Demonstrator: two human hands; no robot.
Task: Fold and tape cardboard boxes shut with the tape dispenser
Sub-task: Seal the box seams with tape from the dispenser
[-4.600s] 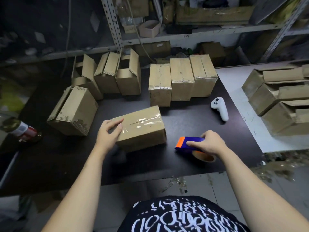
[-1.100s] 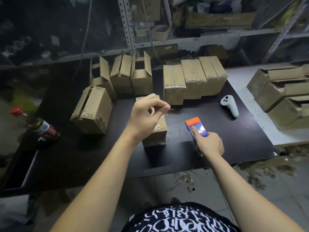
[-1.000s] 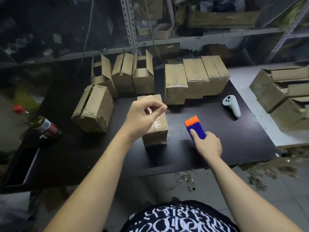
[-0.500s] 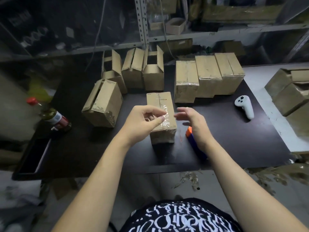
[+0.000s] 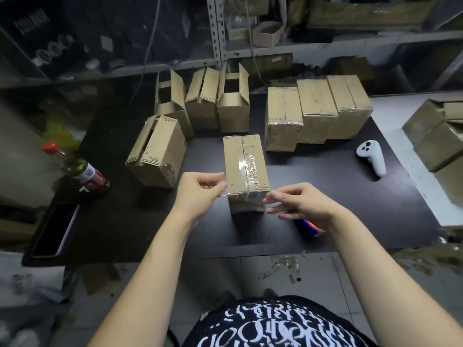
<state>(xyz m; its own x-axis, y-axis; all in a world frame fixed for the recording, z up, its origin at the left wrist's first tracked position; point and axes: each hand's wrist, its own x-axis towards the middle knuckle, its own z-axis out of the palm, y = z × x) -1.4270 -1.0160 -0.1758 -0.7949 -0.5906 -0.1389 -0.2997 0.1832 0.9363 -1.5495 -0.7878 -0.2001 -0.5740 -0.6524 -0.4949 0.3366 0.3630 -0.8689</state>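
A closed cardboard box [image 5: 244, 164] stands lengthwise on the black table [image 5: 325, 196], clear tape along its top seam. A loose strip of clear tape [image 5: 246, 195] stretches across its near end. My left hand [image 5: 200, 191] pinches the strip's left end beside the box. My right hand [image 5: 298, 202] pinches the right end with thumb and finger. The blue and orange tape dispenser [image 5: 309, 227] lies on the table under my right wrist, mostly hidden.
Three taped boxes [image 5: 315, 111] stand at the back right, open-flapped boxes [image 5: 205, 101] at the back left, another box [image 5: 157, 151] on its side. A white controller [image 5: 370, 156] lies right. A red-capped bottle [image 5: 80, 169] and dark tray [image 5: 52, 231] sit left.
My right hand let go of the dispenser and came over to the box. Both hands now hold the tape strip, lowered to the box's near end.
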